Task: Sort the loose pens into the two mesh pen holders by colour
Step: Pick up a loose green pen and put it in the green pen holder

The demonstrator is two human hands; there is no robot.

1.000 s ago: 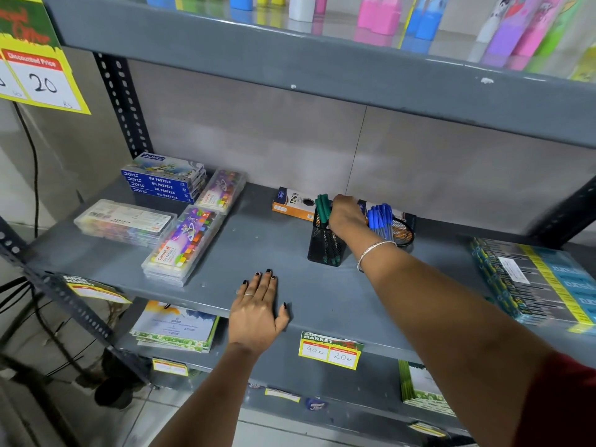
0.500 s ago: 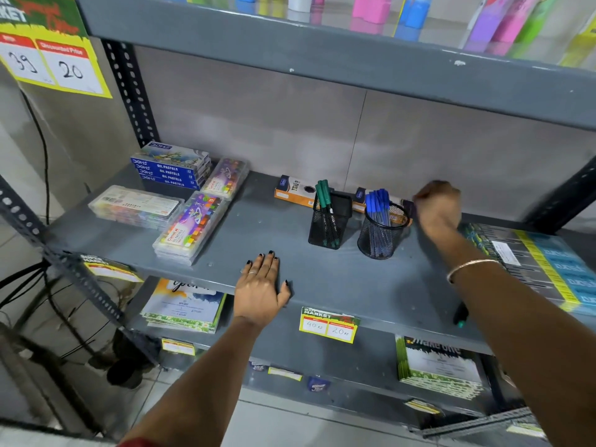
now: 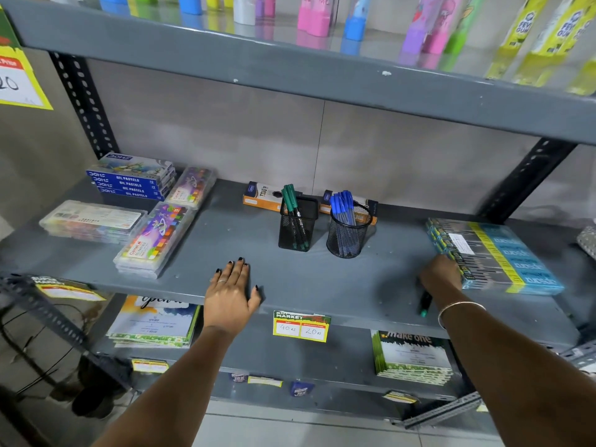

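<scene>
A square black mesh holder point(image 3: 298, 229) with green pens stands mid-shelf. Right beside it is a round mesh holder point(image 3: 348, 235) with blue pens. One loose green-and-black pen point(image 3: 425, 304) lies near the front edge of the grey shelf point(image 3: 322, 280), to the right. My right hand point(image 3: 441, 275) rests curled over that pen's upper end, against a flat blue and yellow pack; its fingers are hidden. My left hand point(image 3: 233, 290) lies flat on the shelf with fingers spread, in front and to the left of the holders, holding nothing.
Orange boxes point(image 3: 261, 196) lie behind the holders. Pastel boxes point(image 3: 132, 182) and clear crayon cases point(image 3: 154, 240) fill the left side. A blue and yellow pack point(image 3: 496, 253) lies at the right. Another shelf hangs close overhead; notebooks sit on the shelf below.
My right hand has left the green holder, swung right past the blue holder, and come down toward the front edge onto the loose green pen. The left hand stays flat.
</scene>
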